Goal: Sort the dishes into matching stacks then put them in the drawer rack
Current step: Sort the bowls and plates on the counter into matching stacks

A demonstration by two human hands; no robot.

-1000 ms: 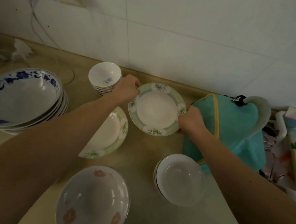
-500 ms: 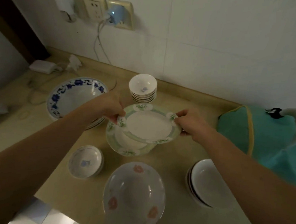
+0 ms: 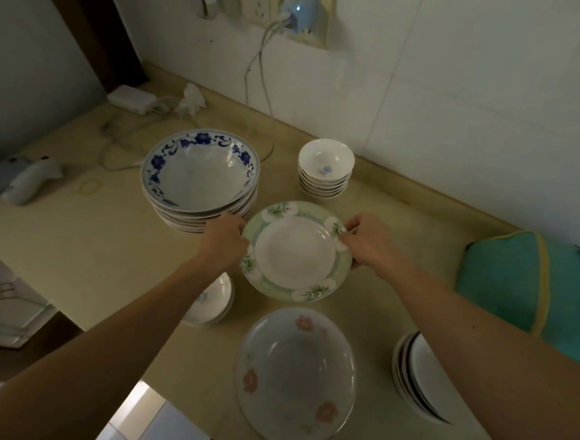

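- White handheld device [image 3: 32, 176] lies at the left edge of the desk [image 3: 84, 240], well apart from the dishes; no part in the sorting.
- Blue-flowered bowls [image 3: 200, 175] stand nested in one stack toward the back left, evidently a finished group.
- Small bowls with a blue mark [image 3: 216, 299] sit near the front edge, partly hidden under the left forearm.
- Left hand [image 3: 225, 239]: fingers curled on the left rim of the green-rimmed plate [image 3: 296, 251], grasping it.
- The green-rimmed plate is held level at mid-desk, between the blue-flowered stack and the small cups. Whether it rests on a matching plate beneath cannot be told; the two-sided hold suggests it is being seated squarely.
- Small cups [image 3: 325, 169] stand stacked by the back wall.
- Pink-flowered bowl [image 3: 296, 375] sits alone at the front edge, apparently unmatched so far.
- Right hand [image 3: 366, 240]: fingers pinch the plate's right rim.
- Plain white bowls [image 3: 418, 376] are stacked at the front right, partly under the right forearm.
- Teal cloth [image 3: 524, 284] lies at the right edge.
- No drawer rack visible; judged still at sorting.
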